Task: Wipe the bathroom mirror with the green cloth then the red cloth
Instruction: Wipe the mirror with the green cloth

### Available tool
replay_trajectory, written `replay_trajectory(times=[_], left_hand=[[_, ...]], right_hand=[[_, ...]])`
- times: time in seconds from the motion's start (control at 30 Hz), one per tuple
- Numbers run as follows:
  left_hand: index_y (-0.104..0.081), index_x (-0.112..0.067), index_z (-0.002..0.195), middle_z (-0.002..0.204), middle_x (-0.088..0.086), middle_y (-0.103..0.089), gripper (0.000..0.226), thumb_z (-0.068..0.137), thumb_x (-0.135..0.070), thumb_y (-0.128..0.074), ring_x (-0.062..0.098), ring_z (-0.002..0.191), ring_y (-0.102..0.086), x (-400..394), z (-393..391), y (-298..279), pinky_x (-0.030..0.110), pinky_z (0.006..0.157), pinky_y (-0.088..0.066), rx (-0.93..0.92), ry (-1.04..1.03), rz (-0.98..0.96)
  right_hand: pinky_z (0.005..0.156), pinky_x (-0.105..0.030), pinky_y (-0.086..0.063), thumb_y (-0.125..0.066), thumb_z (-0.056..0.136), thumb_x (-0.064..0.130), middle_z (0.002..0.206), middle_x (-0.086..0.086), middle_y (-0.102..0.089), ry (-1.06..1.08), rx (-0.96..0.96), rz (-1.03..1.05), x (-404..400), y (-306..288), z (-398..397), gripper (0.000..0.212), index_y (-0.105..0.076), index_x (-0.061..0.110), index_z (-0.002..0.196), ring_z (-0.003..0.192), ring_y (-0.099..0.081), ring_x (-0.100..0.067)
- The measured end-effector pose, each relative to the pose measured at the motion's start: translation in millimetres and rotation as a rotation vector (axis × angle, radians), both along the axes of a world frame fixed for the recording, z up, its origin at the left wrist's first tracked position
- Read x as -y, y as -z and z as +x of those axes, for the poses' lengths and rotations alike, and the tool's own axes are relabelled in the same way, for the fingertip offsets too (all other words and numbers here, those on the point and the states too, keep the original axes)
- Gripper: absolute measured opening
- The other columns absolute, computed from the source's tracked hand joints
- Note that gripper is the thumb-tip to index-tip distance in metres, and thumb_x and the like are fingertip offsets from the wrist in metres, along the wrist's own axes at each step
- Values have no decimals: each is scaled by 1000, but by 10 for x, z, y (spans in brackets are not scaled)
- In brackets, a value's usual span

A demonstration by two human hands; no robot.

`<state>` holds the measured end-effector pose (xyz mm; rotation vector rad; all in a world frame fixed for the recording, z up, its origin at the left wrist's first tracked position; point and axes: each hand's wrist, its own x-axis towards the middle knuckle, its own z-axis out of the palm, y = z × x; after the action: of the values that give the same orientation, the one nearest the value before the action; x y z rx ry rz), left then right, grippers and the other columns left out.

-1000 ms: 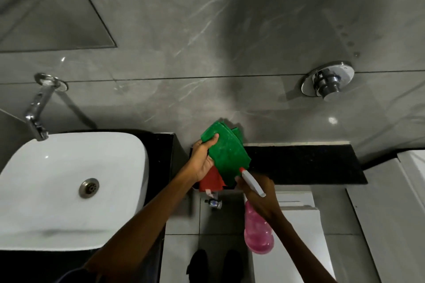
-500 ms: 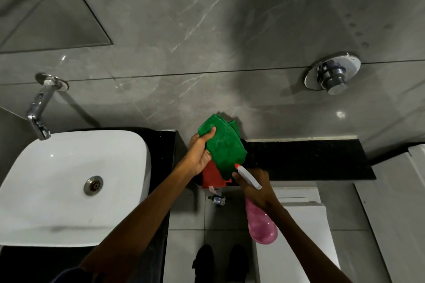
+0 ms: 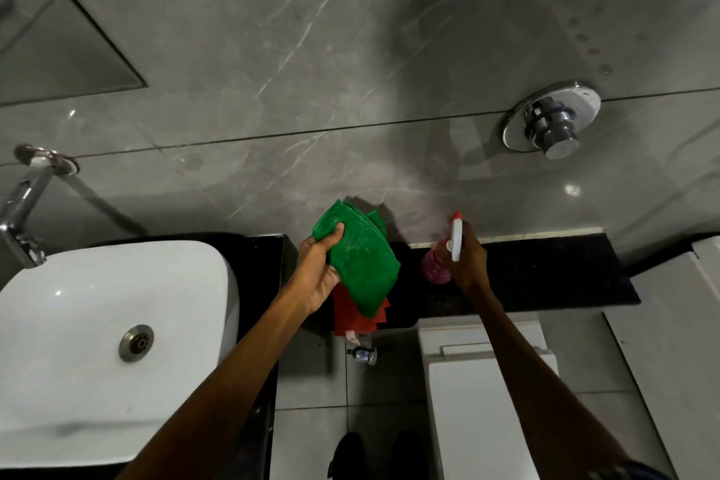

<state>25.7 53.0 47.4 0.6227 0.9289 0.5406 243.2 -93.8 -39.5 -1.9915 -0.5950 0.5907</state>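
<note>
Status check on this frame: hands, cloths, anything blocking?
Left hand grips green cloth, red cloth bunched beneath. Right hand holds pink spray bottle at black ledge. Mirror upper left, untouched, nothing in the way.

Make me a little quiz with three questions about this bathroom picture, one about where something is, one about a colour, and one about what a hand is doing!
1. Where is the white sink?
A. Left of the left hand
B. Right of the right hand
C. Between the two hands

2. What colour is the cloth under the green cloth?
A. Blue
B. Red
C. Yellow

3. What is the right hand doing?
A. Hanging empty
B. Turning the tap
C. Gripping the pink spray bottle

Answers:
1. A, the sink sits at the picture's left, beyond the left arm.
2. B, the red cloth peeks out below the green one.
3. C, the fingers wrap around the bottle near its white nozzle, over the black ledge.
</note>
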Motion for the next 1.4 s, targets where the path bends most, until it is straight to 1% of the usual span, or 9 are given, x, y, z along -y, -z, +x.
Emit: replay_trajectory(times=[0.2, 0.33, 0.47, 0.73, 1.07, 1.13, 1.23, 1.3, 1.4], left_hand=[[-69, -1, 119, 101, 14, -82, 22, 101, -11, -60, 27, 90, -81, 10, -193, -157, 48, 75, -68, 1, 37, -17], [-66, 2, 127, 102, 15, -83, 31, 101, -13, -60, 27, 89, -82, -42, -548, -486, 44, 70, -67, 5, 152, -6], [-70, 2, 124, 109, 18, -81, 30, 100, -13, -62, 26, 92, -81, -236, -911, -1088, 42, 77, -68, 60, 263, 80], [-69, -5, 126, 117, 14, -79, 30, 96, -3, -65, 15, 87, -79, -1198, -1928, -3060, 27, 75, -66, 98, 4, 770], [-32, -19, 162, 172, 1, -27, 58, 107, -34, -44, 17, 161, -23, -2934, -3518, -4413, 42, 129, -23, -627, -524, 1908], [-14, -18, 166, 177, 1, -5, 68, 106, -39, -37, 15, 164, -3, -3259, -3757, -4527, 47, 133, -9, -776, -552, 1945], [4, -15, 165, 175, 5, 14, 75, 105, -43, -30, 18, 163, 11, -3682, -3983, -4666, 53, 133, -1, -925, -563, 1985], [10, -13, 164, 174, 6, 20, 76, 104, -44, -27, 21, 163, 14, -3903, -3995, -4751, 56, 132, -1, -982, -552, 2006], [5, -7, 162, 174, 13, 11, 78, 101, -49, -18, 28, 163, 5, -4110, -3828, -4793, 59, 131, -7, -1067, -583, 1992]], right_hand=[[103, -44, -53, -78, 89, 8, 143, -28, -56, -149, -45, -192, 61, -177, -117, 84, -30, 5, 158, 128, -60, -44], [106, -50, -53, -74, 90, 7, 138, -18, -56, -64, 210, 57, 79, -643, -669, 53, -54, 12, 139, 127, -58, -37], [90, -14, -57, -67, 95, 40, 116, 20, -77, -676, -424, 172, -346, -1735, -1300, 19, -76, 47, 111, 112, -70, 2], [83, -27, -63, -69, 86, 32, 113, -7, -81, -732, -452, 358, -1683, -3397, -2506, 40, -71, 10, 120, 102, -78, -20], [75, -32, -50, -58, 100, 7, 95, -11, -64, -12, 454, 946, -2789, -5890, -3596, 6, -63, 5, 96, 92, -66, -34], [78, -34, -49, -59, 92, -2, 101, -14, -57, 123, 704, 865, -3036, -6083, -3659, 4, -61, 0, 93, 99, -61, -36], [126, -49, -29, -59, 96, 5, 166, -25, -23, 79, 1000, 610, -3456, -6180, -3640, 71, -25, -5, 157, 154, -25, -42], [130, -58, -6, -52, 102, 24, 171, -23, 10, 40, 1298, 411, -3659, -6152, -3514, 87, 7, 2, 162, 160, 8, -39], [126, -68, -8, -31, 103, 56, 171, -25, 8, 62, 1633, 277, -3828, -6051, -3231, 83, 0, 11, 164, 158, 9, -47]])
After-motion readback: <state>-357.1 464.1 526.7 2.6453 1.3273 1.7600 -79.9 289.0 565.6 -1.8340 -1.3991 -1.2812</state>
